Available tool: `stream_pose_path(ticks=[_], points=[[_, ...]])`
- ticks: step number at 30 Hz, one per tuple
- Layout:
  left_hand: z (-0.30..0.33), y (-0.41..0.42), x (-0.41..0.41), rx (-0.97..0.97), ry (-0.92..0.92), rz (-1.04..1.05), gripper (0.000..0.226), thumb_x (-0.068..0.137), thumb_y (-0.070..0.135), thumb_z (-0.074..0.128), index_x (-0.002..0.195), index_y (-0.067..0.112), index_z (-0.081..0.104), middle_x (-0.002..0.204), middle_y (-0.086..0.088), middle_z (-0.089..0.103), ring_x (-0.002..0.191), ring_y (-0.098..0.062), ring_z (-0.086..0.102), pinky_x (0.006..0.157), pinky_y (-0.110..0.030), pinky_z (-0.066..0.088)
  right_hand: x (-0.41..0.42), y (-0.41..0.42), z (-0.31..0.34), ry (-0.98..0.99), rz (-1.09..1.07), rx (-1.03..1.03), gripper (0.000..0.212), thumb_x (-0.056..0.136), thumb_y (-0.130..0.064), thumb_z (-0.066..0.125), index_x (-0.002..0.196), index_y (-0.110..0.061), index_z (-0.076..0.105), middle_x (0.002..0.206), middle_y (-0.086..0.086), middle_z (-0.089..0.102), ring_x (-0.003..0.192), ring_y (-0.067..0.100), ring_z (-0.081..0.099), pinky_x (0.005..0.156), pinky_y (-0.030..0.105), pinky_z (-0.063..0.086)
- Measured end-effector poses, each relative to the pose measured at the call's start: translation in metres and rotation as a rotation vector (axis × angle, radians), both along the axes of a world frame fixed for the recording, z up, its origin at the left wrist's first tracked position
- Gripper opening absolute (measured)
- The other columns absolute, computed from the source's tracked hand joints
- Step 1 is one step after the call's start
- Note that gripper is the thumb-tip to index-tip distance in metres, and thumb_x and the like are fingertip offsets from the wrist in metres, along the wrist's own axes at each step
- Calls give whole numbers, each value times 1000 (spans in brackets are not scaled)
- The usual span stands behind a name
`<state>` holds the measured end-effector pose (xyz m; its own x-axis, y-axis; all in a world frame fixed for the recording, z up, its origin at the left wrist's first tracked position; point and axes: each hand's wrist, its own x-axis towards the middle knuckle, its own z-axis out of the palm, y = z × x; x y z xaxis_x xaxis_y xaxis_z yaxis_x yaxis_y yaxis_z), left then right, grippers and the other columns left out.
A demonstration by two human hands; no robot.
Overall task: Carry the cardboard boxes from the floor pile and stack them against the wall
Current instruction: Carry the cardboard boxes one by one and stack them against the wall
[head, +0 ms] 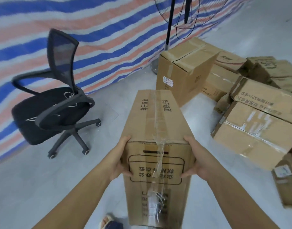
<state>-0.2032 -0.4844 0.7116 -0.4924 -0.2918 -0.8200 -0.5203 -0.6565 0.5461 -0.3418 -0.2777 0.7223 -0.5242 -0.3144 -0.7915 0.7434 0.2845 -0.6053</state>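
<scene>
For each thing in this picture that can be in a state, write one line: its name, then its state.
carried box: taped shut, held off the floor
left hand: grips the box's left side
right hand: grips its right side
tall box: upright, top flaps parted
box pile: tumbled, tilted
office chair: upright, unoccupied

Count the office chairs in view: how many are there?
1. A black mesh office chair stands on the floor left of the held cardboard box, in front of the striped tarp. Others may sit outside the frame.
</scene>
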Motion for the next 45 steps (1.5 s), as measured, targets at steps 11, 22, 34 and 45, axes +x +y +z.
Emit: stream_pose_path(ticks=[11,22,34,45], points=[[28,89,174,-40,-28,248,66,82,53,62,136,22,39,139,-9,39,124,-37,41,93,-76,33,135,50,15,52,261,-3,48,89,-53,53,132,-32,51,145,-2,37,135,30,32,66,75,46],[45,184,463,-76,-69,720,36,84,48,61,105,20,55,101,-1,49,90,-24,49,84,-77,39,367,52,25,46,694,14,52,86,-55,56,132,-30,50,144,3,38,132,36,36,66,73,48],[74,305,672,-152,-107,1324,40,81,58,57,106,27,61,107,-7,64,95,-31,59,71,-74,45,580,11,48,44,1341,-52,53,86,-54,57,134,-35,46,152,-4,27,140,35,22,63,70,50],[93,464,722,-203,-178,1961,40,85,57,52,104,23,61,89,-9,75,96,-34,63,84,-70,45,737,44,73,34,2035,-142,46,90,-54,49,127,-27,52,117,13,58,104,37,56,65,72,49]])
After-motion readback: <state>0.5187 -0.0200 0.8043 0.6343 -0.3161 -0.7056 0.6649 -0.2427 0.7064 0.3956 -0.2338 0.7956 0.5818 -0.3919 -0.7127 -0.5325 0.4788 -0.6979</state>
